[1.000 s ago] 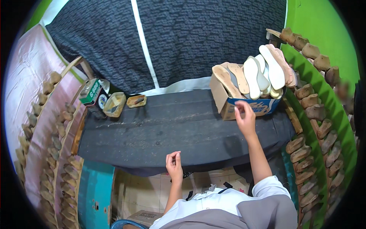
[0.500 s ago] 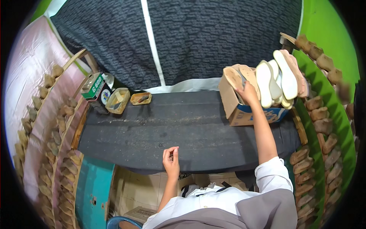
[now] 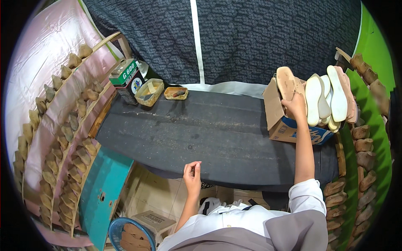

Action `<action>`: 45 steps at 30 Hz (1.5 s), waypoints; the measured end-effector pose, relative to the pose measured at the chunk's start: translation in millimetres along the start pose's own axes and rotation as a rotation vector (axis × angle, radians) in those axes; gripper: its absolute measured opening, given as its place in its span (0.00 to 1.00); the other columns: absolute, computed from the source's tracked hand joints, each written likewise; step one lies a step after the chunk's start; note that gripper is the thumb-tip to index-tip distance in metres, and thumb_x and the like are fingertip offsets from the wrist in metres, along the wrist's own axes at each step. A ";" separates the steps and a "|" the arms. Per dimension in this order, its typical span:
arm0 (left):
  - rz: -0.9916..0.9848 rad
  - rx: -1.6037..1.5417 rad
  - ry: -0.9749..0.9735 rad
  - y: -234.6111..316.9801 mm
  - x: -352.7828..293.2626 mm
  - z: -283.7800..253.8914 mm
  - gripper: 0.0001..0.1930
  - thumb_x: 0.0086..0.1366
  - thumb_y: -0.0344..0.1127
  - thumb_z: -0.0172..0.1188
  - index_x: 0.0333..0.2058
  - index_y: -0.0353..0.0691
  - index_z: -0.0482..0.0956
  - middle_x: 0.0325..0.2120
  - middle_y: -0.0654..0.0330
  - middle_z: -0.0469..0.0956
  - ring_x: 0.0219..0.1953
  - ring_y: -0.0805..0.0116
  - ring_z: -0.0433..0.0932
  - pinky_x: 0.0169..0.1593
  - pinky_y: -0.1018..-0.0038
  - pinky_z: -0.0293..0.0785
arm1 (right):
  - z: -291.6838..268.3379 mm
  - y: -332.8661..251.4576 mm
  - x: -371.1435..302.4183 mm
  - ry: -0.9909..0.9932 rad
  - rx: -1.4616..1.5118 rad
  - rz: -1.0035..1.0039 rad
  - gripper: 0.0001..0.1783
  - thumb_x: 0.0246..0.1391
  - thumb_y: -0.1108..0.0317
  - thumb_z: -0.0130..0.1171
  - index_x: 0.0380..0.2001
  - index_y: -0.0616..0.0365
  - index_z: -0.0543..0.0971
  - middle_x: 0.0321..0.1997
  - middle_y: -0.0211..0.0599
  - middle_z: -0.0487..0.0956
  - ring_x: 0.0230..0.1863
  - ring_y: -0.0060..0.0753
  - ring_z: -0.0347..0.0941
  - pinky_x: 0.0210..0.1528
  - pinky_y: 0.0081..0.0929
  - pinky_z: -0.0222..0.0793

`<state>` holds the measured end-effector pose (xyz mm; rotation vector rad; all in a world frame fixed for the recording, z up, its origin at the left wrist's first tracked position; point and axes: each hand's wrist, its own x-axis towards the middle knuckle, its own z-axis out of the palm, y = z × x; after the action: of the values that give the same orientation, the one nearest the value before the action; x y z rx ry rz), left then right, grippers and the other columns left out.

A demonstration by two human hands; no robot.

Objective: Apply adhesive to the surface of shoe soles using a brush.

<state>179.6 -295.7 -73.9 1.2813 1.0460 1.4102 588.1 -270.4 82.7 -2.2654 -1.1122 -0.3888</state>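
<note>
The right hand (image 3: pixel 295 105) reaches out to the far right end of the bench (image 3: pixel 209 134), where an open cardboard box (image 3: pixel 284 125) stands packed with shoe insoles set on end. Its grip closes around a tan insole (image 3: pixel 286 83) at the left side of the box, fingers wrapped over the lower part of that insole while its rounded top sticks up above the hand. Just to the right of it in the same box stand several white insoles (image 3: pixel 322 100) and a pinkish one at the far edge, all leaning close together.

The left hand (image 3: pixel 192 173) hovers at the near edge of the bench, well apart from the box. Its fingers are curled in with the fingertips pinched toward the thumb (whether anything small sits between them cannot be told from this view).

The bench top is covered in a dark, dusty sheet. At its far left corner stands a green and white tin can (image 3: pixel 125 79), with a square tray (image 3: pixel 149 92) just beside it and a small shallow dish (image 3: pixel 176 93) a little further right. Behind the bench hangs a dark patterned cloth (image 3: pixel 251 37) with a white stripe. Racks of wooden shoe lasts (image 3: pixel 63 138) curve along the left side, and more lasts line the right side near a green wall. Below the bench edge a teal panel (image 3: pixel 104 188) stands on a tiled floor.
</note>
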 end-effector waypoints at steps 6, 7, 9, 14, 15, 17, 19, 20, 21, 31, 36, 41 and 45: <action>-0.047 -0.025 0.014 -4.0 -5.1 -4.1 0.07 0.64 0.31 0.54 0.35 0.34 0.77 0.33 0.63 0.71 0.33 0.79 0.69 0.38 0.82 0.66 | -22.1 -33.8 -29.5 0.286 0.242 -0.195 0.33 0.33 0.65 0.65 0.44 0.73 0.70 0.45 0.56 0.69 0.48 0.52 0.67 0.51 0.36 0.65; -0.064 -0.038 0.023 -5.3 -5.1 -6.8 0.07 0.64 0.31 0.54 0.35 0.35 0.77 0.33 0.64 0.72 0.33 0.79 0.69 0.38 0.82 0.66 | -26.0 -51.0 -44.0 0.286 0.316 -0.263 0.32 0.34 0.67 0.64 0.45 0.72 0.69 0.44 0.53 0.69 0.47 0.51 0.67 0.50 0.37 0.65; -0.062 -0.034 -0.005 -4.6 -2.2 -6.5 0.07 0.64 0.32 0.53 0.35 0.35 0.77 0.34 0.63 0.72 0.33 0.79 0.69 0.38 0.82 0.66 | -30.2 -76.7 -72.2 0.286 0.347 -0.324 0.33 0.35 0.69 0.64 0.48 0.69 0.68 0.42 0.48 0.68 0.47 0.48 0.66 0.49 0.36 0.66; -0.061 -0.062 -0.080 -7.2 16.4 -7.2 0.07 0.65 0.32 0.53 0.36 0.36 0.77 0.35 0.64 0.72 0.34 0.79 0.68 0.39 0.83 0.65 | -9.9 -127.5 -125.9 0.100 0.488 -0.484 0.34 0.32 0.69 0.64 0.47 0.67 0.68 0.42 0.48 0.68 0.45 0.49 0.66 0.48 0.37 0.66; -0.035 -0.110 -0.137 -5.7 21.6 -8.5 0.11 0.65 0.37 0.51 0.42 0.37 0.72 0.37 0.62 0.71 0.35 0.78 0.68 0.40 0.82 0.66 | -2.0 -140.4 -138.4 0.006 0.516 -0.524 0.34 0.32 0.68 0.64 0.47 0.66 0.68 0.42 0.48 0.68 0.45 0.49 0.66 0.48 0.37 0.65; 0.019 -0.213 -0.271 -1.7 34.4 -8.7 0.24 0.66 0.45 0.48 0.56 0.38 0.62 0.43 0.58 0.69 0.39 0.75 0.68 0.43 0.79 0.66 | 20.3 -161.4 -164.5 -0.159 0.600 -0.574 0.36 0.32 0.65 0.65 0.49 0.65 0.68 0.42 0.48 0.68 0.45 0.48 0.66 0.48 0.38 0.65; 0.036 -0.301 -0.312 -14.9 46.9 -15.0 0.35 0.66 0.59 0.37 0.62 0.38 0.48 0.52 0.53 0.64 0.50 0.66 0.67 0.51 0.70 0.65 | 40.6 -190.1 -187.4 -0.311 0.655 -0.664 0.38 0.33 0.63 0.64 0.52 0.65 0.67 0.43 0.48 0.68 0.45 0.48 0.66 0.48 0.38 0.65; -0.089 -0.366 -0.280 -16.2 51.3 -17.7 0.36 0.66 0.61 0.33 0.62 0.37 0.48 0.54 0.52 0.62 0.54 0.64 0.65 0.55 0.69 0.61 | 52.7 -202.7 -196.9 -0.377 0.663 -0.685 0.39 0.34 0.62 0.64 0.53 0.65 0.67 0.43 0.48 0.68 0.45 0.48 0.66 0.48 0.38 0.65; -0.215 -0.428 -0.247 -17.1 56.7 -22.1 0.37 0.66 0.63 0.29 0.62 0.37 0.48 0.57 0.52 0.60 0.57 0.62 0.62 0.59 0.68 0.57 | 64.0 -215.5 -205.2 -0.442 0.670 -0.705 0.40 0.34 0.62 0.64 0.54 0.65 0.66 0.43 0.48 0.68 0.45 0.48 0.66 0.48 0.38 0.65; -0.393 -0.601 -0.021 -0.2 165.4 -90.2 0.36 0.65 0.64 0.24 0.58 0.40 0.57 0.52 0.53 0.68 0.53 0.59 0.68 0.57 0.66 0.62 | 129.8 -317.2 -194.3 -0.617 0.790 -0.576 0.43 0.39 0.55 0.68 0.57 0.62 0.64 0.41 0.47 0.65 0.45 0.45 0.64 0.48 0.34 0.65; -0.411 -0.707 -0.235 -9.9 208.3 -122.7 0.36 0.65 0.65 0.23 0.51 0.38 0.64 0.37 0.55 0.72 0.33 0.62 0.75 0.38 0.65 0.73 | 153.5 -346.8 -151.6 -0.374 0.837 -0.314 0.39 0.42 0.63 0.67 0.58 0.55 0.63 0.37 0.39 0.66 0.33 0.30 0.66 0.36 0.26 0.67; -0.516 -0.710 -0.442 -31.1 235.8 -135.8 0.37 0.65 0.65 0.22 0.50 0.36 0.64 0.34 0.54 0.72 0.27 0.62 0.74 0.33 0.66 0.73 | 231.2 -349.1 -117.1 -0.207 0.794 -0.148 0.41 0.42 0.68 0.67 0.60 0.51 0.60 0.38 0.39 0.68 0.27 0.25 0.67 0.30 0.23 0.68; -0.559 -0.686 -0.492 -39.9 250.5 -136.8 0.38 0.64 0.66 0.22 0.50 0.37 0.64 0.32 0.56 0.71 0.26 0.61 0.74 0.32 0.65 0.72 | 272.8 -362.9 -96.3 -0.142 0.821 -0.146 0.37 0.42 0.70 0.65 0.57 0.48 0.64 0.36 0.41 0.70 0.24 0.31 0.67 0.30 0.27 0.69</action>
<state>41.4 -42.8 -74.6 0.6881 0.4531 0.8368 243.4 12.8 -45.2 -1.5044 -1.2197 0.1676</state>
